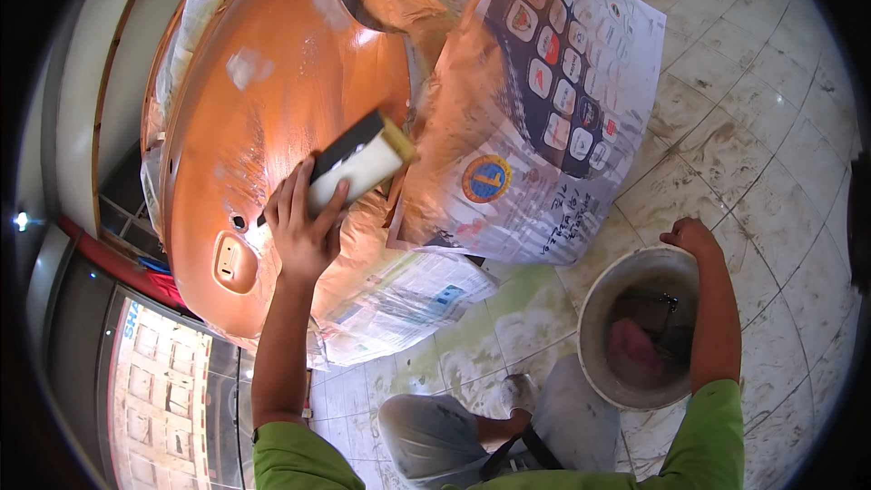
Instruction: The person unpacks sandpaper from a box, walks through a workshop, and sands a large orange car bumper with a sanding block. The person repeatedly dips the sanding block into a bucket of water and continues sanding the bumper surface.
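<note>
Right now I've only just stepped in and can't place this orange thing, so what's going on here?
A person in a green shirt presses a pale rectangular sanding block with a dark top against a glossy orange curved body panel, gripping it in the left hand. Sheets of printed newspaper mask the area beside it. The right hand rests on the rim of a grey round bucket standing on the tiled floor, with something pink inside.

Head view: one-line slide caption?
Left hand presses sanding block on orange panel; right hand on bucket rim.
</note>
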Available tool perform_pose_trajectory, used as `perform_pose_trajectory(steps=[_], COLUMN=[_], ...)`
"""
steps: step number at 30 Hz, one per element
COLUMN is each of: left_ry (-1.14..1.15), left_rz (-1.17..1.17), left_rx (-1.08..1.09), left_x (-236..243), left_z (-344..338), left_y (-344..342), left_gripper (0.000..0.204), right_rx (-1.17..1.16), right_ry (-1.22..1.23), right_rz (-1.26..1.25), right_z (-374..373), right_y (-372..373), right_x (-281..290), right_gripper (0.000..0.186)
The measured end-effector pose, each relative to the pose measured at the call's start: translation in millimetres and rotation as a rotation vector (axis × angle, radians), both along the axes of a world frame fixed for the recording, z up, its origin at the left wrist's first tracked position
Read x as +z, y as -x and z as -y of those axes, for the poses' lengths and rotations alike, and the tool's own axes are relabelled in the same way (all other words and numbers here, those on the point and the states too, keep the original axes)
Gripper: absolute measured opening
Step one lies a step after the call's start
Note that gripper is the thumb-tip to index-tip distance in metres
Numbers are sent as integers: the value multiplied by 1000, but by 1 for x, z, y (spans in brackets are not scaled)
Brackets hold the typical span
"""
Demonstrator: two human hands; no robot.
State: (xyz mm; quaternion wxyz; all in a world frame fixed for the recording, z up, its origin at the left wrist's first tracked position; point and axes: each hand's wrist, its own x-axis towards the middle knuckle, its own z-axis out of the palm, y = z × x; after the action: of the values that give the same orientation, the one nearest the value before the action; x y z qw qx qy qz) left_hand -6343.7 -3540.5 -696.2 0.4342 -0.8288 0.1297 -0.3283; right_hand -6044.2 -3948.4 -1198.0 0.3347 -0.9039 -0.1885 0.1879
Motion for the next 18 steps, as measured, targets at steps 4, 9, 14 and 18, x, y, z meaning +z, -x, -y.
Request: perform_pose_trajectory(steps=[4,9,14,18], left_ry=[-3,-17,-7,-28], left_rz=[-28,76,-77,-87], left_rx=[5,-59,22,41], left_x=[25,61,13,18], left_z=[22,57,-17,-17], left_y=[-29,-119,29,35], left_gripper=[46,44,44,44], right_rx=[29,15,16,49], right_ry=[45,-44,-59,-13], right_rz=[-12,9,-33,28], right_z=[-14,1,8,-16], right_y=[4,0,2,6], right_x=[10,-2,1,4], right_gripper=[52,52,52,50])
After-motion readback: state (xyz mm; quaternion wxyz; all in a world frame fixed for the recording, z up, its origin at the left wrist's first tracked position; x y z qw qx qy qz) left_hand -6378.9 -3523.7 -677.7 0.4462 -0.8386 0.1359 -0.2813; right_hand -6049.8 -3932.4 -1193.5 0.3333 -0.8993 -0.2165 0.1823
